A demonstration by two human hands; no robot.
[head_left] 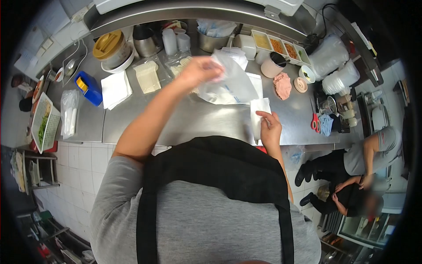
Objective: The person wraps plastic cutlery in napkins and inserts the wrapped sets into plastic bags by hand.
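Note:
My left hand (201, 70) is raised over the steel counter, its fingers closed on the upper part of a translucent plastic bag (231, 83). The bag hangs to the right of the hand, over some white paper. Motion blurs these fingertips. Lower and to the right, near the counter's front edge, my right hand (269, 127) pinches a narrow white paper packet (259, 115) between thumb and fingers. Stacks of pale wooden cutlery (147, 77) lie left of my left hand, and folded white napkins (116, 89) lie farther left.
A blue box (89, 89) and a gold-lidded tub (108, 45) stand left. At the right are a pink cup (273, 65), pink cloth (282, 86), red scissors (315, 122) and plastic lids (341, 77). Two people (376, 152) (351, 196) are at the far right.

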